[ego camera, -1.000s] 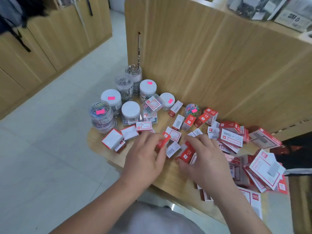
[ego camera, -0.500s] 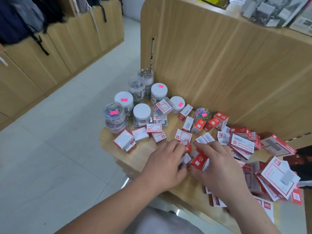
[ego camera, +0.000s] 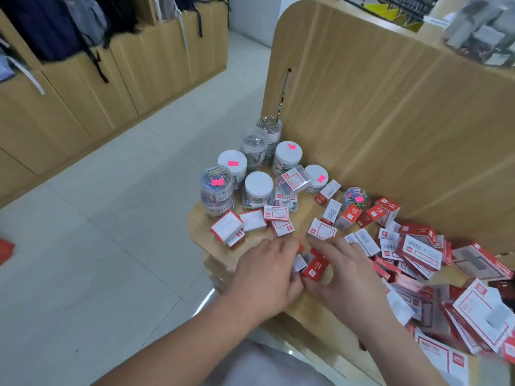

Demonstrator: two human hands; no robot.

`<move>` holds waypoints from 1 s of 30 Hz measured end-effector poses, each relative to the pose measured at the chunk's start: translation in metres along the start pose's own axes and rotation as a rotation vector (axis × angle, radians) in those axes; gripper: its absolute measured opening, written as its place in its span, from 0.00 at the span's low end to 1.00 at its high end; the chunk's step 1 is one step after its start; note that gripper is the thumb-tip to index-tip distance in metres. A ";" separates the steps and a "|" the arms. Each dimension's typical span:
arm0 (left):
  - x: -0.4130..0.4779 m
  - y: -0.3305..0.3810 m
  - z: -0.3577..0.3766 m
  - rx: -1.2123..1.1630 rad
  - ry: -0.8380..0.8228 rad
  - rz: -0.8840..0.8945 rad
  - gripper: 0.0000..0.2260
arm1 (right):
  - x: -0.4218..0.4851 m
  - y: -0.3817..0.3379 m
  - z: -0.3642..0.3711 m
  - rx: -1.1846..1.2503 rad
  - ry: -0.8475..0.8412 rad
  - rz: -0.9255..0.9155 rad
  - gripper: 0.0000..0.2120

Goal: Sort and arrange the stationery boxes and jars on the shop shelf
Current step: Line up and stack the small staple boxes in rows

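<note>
Hands since a second ago: both have drawn together at the front of the shelf (ego camera: 199,218); thumbs now touch, where earlier they worked a little apart.
Left hand (ego camera: 267,277): fingers curled down over a white-ended box (ego camera: 299,263), gripping it as far as I can make out.
Right hand (ego camera: 345,277): thumb and fingers pinch a small red box (ego camera: 316,267), tipped on its edge.
Jars (ego camera: 259,188): grouped upright at the back left corner, a clear case (ego camera: 292,179) leaning against them.
Loose boxes (ego camera: 418,252): heaped untidily to the right, many overlapping.
Step, my reading: gathering the small boxes into one matched bundle before placing them.
Risk one: squeezing several little boxes between two hands could pop one out. They are close to the front edge, so it would drop to the floor (ego camera: 111,246).
Risk two: my right forearm (ego camera: 398,338) hangs over the heap, and a sideways sweep could shove boxes off.
Risk three: a careless reach back could topple a jar.
</note>
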State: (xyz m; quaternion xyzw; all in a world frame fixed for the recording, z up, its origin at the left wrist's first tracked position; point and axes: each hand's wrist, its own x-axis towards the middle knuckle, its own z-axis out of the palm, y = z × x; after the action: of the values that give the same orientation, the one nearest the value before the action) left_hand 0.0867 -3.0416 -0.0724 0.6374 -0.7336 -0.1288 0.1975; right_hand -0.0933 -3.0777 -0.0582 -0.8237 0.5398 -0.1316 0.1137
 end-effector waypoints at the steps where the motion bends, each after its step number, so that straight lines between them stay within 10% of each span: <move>1: -0.004 -0.004 -0.002 0.051 0.011 -0.015 0.15 | 0.001 -0.003 0.003 -0.005 -0.013 -0.009 0.32; 20: -0.013 -0.029 -0.028 -0.118 0.214 0.093 0.05 | 0.005 -0.019 -0.007 0.238 0.038 0.079 0.28; 30: 0.105 0.033 0.007 0.230 -0.306 0.166 0.22 | 0.002 0.053 -0.038 -0.071 0.152 0.251 0.15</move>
State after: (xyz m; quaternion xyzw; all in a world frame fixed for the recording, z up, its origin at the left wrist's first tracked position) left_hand 0.0432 -3.1408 -0.0507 0.5662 -0.8148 -0.1229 0.0196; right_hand -0.1510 -3.1016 -0.0394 -0.7407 0.6500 -0.1594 0.0589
